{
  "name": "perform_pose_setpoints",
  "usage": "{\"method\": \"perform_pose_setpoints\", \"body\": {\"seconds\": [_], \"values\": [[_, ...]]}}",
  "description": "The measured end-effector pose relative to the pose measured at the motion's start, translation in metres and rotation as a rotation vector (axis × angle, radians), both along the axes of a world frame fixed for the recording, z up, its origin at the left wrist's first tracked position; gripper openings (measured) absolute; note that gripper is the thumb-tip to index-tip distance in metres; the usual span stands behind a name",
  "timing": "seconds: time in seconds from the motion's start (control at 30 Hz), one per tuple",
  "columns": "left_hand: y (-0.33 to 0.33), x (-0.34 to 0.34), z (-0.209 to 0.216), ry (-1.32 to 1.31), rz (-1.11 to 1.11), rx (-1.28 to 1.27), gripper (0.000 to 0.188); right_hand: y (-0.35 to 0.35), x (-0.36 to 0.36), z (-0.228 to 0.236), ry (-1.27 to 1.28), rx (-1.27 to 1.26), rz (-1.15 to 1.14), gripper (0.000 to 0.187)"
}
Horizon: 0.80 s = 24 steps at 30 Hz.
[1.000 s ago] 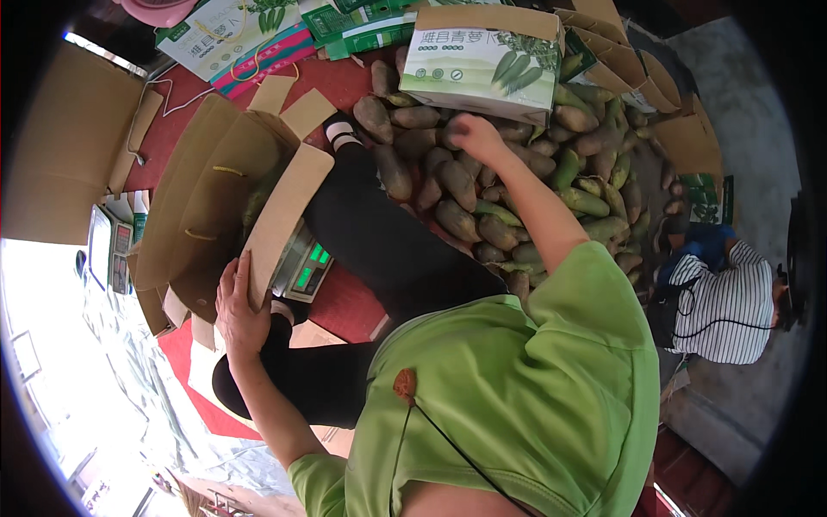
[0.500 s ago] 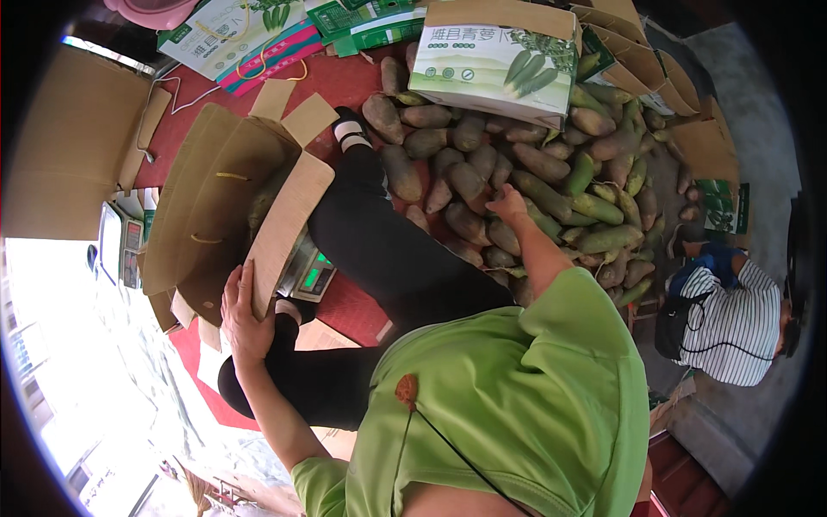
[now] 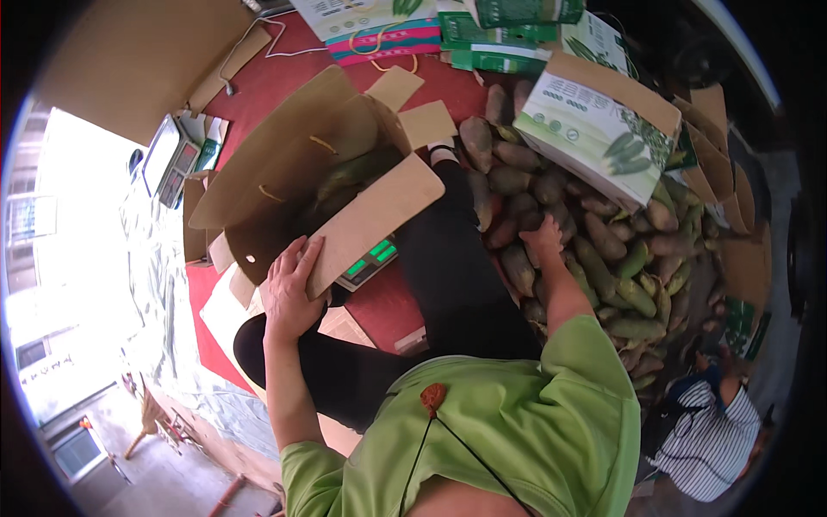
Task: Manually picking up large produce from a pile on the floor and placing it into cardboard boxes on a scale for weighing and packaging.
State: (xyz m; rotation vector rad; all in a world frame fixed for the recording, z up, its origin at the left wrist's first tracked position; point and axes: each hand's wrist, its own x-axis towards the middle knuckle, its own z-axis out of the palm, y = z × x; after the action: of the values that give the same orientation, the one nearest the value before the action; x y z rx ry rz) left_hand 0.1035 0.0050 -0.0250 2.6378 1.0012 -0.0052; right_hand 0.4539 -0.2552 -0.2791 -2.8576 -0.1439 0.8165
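An open cardboard box (image 3: pixel 250 202) with yellow cord handles stands tilted before my left knee, with dim greenish radishes (image 3: pixel 353 177) inside. My left hand (image 3: pixel 293 289) holds the near flap (image 3: pixel 379 228) at its lower corner, fingers along the cardboard. Under the box a scale (image 3: pixel 370 264) shows lit green digits. To the right, my right hand (image 3: pixel 544 241) is down on the pile of green radishes (image 3: pixel 607 237), its thumb and fingers around a dark, soil-coated one; the fingertips are partly hidden.
A printed white carton (image 3: pixel 594 129) rests on the pile's far side. Opened cartons (image 3: pixel 715 164) stand beyond it. Flat green packaging (image 3: pixel 491 39) lies at the back. Another scale (image 3: pixel 177 159) is at the left. A person in a striped shirt (image 3: pixel 706 439) crouches at the lower right.
The view has turned, so the scene sits further right. My right hand has come lower onto the radishes and closed around one. My left hand stays at the box flap.
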Motion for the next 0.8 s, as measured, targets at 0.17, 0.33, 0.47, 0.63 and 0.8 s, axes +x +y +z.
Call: {"method": "perform_pose_setpoints", "body": {"seconds": [0.17, 0.33, 0.47, 0.63, 0.8], "values": [[0.004, -0.003, 0.001, -0.018, -0.01, 0.014, 0.076, 0.006, 0.0, -0.009, 0.001, -0.105, -0.041, 0.086], [0.005, -0.007, -0.001, -0.032, -0.012, -0.011, 0.077, -0.002, -0.007, -0.009, -0.051, -0.018, 0.052, 0.087], [0.007, -0.009, 0.001, -0.046, -0.03, -0.023, 0.078, -0.005, -0.007, -0.001, -0.2, 0.315, 0.102, 0.081], [0.007, -0.013, -0.001, -0.046, -0.026, -0.028, 0.079, 0.047, -0.001, 0.098, -0.208, 0.801, 0.239, 0.074], [0.006, -0.013, 0.0, -0.06, -0.03, -0.036, 0.078, 0.117, -0.01, 0.216, -0.297, 1.099, 0.439, 0.073]]}}
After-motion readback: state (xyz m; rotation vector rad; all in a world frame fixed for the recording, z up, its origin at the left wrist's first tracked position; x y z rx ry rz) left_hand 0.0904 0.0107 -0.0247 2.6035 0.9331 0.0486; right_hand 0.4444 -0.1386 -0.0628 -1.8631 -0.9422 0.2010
